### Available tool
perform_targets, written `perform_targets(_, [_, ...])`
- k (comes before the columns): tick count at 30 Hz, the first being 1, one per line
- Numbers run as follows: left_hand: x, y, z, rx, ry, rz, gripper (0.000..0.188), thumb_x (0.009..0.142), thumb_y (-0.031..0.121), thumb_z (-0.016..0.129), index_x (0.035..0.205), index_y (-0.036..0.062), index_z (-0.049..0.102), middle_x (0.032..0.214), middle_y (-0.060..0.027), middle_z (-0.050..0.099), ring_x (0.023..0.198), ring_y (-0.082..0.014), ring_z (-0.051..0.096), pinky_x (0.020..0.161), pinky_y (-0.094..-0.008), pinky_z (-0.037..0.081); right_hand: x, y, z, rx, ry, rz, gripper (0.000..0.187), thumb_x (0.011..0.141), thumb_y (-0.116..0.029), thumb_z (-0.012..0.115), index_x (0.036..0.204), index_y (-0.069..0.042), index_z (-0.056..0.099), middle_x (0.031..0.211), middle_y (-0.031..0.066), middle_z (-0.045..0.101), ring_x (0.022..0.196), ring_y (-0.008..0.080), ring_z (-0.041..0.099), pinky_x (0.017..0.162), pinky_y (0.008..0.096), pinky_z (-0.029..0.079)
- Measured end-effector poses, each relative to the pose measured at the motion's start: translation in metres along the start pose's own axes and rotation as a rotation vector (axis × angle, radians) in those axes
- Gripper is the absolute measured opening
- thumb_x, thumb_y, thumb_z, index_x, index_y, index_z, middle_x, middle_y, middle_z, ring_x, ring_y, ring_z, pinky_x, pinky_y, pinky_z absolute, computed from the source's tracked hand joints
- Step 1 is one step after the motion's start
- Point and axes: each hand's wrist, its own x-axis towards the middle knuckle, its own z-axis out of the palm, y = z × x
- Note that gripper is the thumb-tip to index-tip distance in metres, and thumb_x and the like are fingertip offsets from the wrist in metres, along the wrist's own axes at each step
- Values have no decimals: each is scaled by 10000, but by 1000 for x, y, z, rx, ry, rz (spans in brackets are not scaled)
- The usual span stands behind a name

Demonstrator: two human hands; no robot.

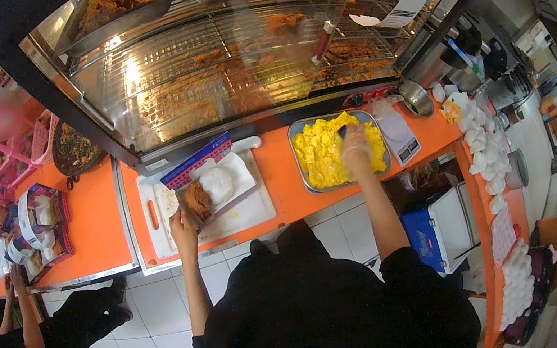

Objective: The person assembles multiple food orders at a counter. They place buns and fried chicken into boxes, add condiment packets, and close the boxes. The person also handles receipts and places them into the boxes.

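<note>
Left hand [182, 226], left of centre in the frame, is pinching the lower-left edge of the box [242, 172], with the fried piece [197, 201] right by its fingers. Gloved right hand [354, 143], right of centre, is at the yellow food [319, 153], by a dark tool [343, 132] (can't tell if those fingers are closed).

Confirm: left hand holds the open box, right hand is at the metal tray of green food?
Wrong colour: the head view shows yellow food in the metal tray. Left hand holding the open box, right hand at the tray: both correct.
</note>
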Motion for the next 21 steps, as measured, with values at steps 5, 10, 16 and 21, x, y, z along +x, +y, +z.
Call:
perform_targets(5, [3,-21,-5,-5,-29,16,430,1025,304,448,1259,-26,595,1115,-191,577,968,-310,624,841,-390,545,14,16,15,1118,375,364,821,909,-526,539,1499,-21,272,1560,221,255,1363,392,394,1108,435,361])
perform_targets(10, [7,-36,-3,16,-32,-21,451,1027,326,446,1252,-39,588,1040,-188,601,948,-289,614,843,-378,536,11,-36,24,998,90,168,824,921,-548,524,1505,-40,243,1595,197,162,1340,409,412,1086,436,385])
perform_targets(16, [4,-27,-3,55,-18,33,442,1026,318,447,1231,-44,597,1008,-195,615,954,-296,611,864,-374,469,7,-19,47,1106,286,-79,761,856,-442,663,1436,-50,365,1441,227,442,1253,385,508,989,430,456])
perform_targets(21, [6,-27,-5,34,-44,18,449,1030,322,435,1227,-48,595,1043,-196,617,945,-292,611,858,-380,467,-13,11,41,1118,403,206,629,921,-386,589,1381,9,423,1443,249,423,1281,379,479,1057,439,407])
